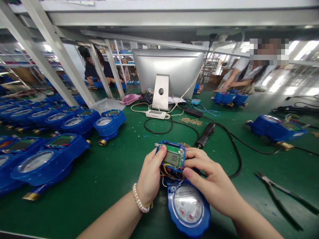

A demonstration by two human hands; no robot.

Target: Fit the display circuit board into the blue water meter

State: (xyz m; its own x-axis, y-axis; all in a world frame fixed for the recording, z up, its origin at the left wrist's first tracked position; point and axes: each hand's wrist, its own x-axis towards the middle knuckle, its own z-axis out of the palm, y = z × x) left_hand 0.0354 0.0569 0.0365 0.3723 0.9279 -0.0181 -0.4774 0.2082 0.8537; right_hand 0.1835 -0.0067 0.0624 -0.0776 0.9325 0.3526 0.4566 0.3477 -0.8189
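Note:
A circuit board with a small display (173, 157) reading 0.0 is held between both hands, tilted up above a blue water meter (188, 209). Closed on the board's left side, my left hand (150, 172) has its thumb on the front by the screen. My right hand (209, 172) grips the right edge, thumb below and fingers behind. Coloured wires (168, 172) run from the board down into the meter's housing. The meter's round dial faces up on the green bench. Part of the housing is hidden behind my hands.
Blue meters (50, 159) stand in rows at left. Pliers (276, 189) lie at right; a black electric screwdriver (206, 135) lies beyond my hands near loose screws (191, 121). A monitor (168, 71) stands behind. Cables cross the bench (119, 176). Two people work across from me.

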